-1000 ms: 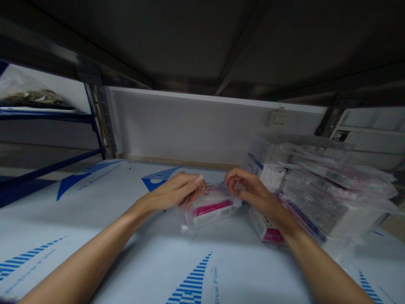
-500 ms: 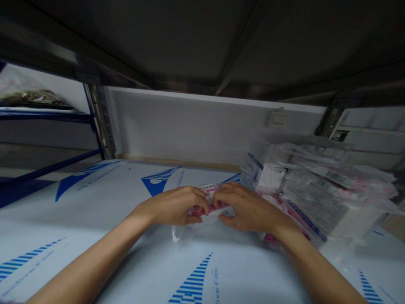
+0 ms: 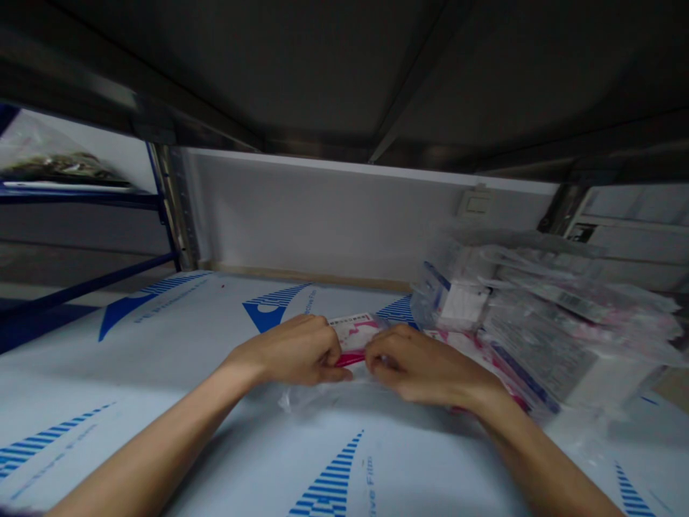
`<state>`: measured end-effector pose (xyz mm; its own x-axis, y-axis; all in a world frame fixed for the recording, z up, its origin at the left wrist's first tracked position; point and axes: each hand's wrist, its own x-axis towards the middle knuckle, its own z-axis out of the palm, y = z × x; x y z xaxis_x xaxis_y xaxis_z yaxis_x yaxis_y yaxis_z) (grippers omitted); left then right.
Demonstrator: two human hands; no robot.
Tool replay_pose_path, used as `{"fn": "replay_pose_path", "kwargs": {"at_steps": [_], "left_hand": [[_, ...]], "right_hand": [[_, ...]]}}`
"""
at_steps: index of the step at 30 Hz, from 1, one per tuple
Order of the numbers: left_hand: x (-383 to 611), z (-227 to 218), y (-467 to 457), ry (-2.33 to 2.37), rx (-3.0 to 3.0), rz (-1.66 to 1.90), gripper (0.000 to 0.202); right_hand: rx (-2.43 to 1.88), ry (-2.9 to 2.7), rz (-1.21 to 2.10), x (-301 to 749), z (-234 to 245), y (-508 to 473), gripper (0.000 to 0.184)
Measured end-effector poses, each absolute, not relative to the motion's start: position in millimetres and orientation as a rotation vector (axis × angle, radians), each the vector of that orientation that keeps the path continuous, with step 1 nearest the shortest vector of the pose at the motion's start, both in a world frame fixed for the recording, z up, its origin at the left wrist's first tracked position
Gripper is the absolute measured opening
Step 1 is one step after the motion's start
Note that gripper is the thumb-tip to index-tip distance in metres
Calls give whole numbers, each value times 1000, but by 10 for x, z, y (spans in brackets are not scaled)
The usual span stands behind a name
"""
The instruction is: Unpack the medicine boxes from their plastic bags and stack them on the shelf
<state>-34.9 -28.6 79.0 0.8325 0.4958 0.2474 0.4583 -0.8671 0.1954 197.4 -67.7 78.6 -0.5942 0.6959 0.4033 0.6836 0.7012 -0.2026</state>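
A pink-and-white printed packet (image 3: 354,332) lies between my hands on the film-covered shelf, in a clear plastic bag (image 3: 302,398) whose loose end spreads toward me. My left hand (image 3: 296,352) is closed, its curled fingers and thumb gripping the left side of the bag near the packet's pink front edge. On the other side, my right hand (image 3: 420,365) is closed too, fingers bent against the bag's right side. Both sets of fingertips partly hide what they pinch.
A heap of bagged packets (image 3: 565,337) is piled at the right, close beside my right forearm. A dark upper shelf (image 3: 323,79) hangs low overhead. The back wall (image 3: 323,215) carries a white switch (image 3: 476,205). Blue rack bars (image 3: 108,282) stand at the left.
My fingers have curled in more tightly and my hands sit slightly apart from before. More of the packet's printed top shows between them, and the bag's loose end has shifted left.
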Motion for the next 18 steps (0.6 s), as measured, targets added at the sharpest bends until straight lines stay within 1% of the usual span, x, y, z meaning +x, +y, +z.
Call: {"fn": "replay_pose_path", "kwargs": {"at_steps": [3,4,6,8,10,12,15,17,18], "left_hand": [[-346,770,-277,884,2924,462,33],[-340,768,-276,962,2934,470,33],[-322,772,-281,1158,2950,440,37],[-304,788,-292,1350,2952,330,44],[-296,805,-299,1462,2951,234,54],[-296,814,-295,1515,2942,208,64],[-288,803,-275,1543,2924,280,78],[-262,777,-266,1523,2949,378,80],[-240,757,-264,1489,2970,416,78]], "right_hand": [[-1372,-2549,-48,1965,770,-666,15],[-1467,-2540,-67,1963,777,-668,20],[-1619,-2514,-69,1960,798,-672,43],[-1717,-2503,-29,1964,808,-657,65],[-1752,-2525,29,1975,789,-608,81],[-1760,-2554,87,1989,736,-523,94],[-1703,-2597,201,2007,623,-358,108],[-1609,-2624,283,2020,553,-250,113],[-1561,-2631,317,2031,524,-201,115]]}}
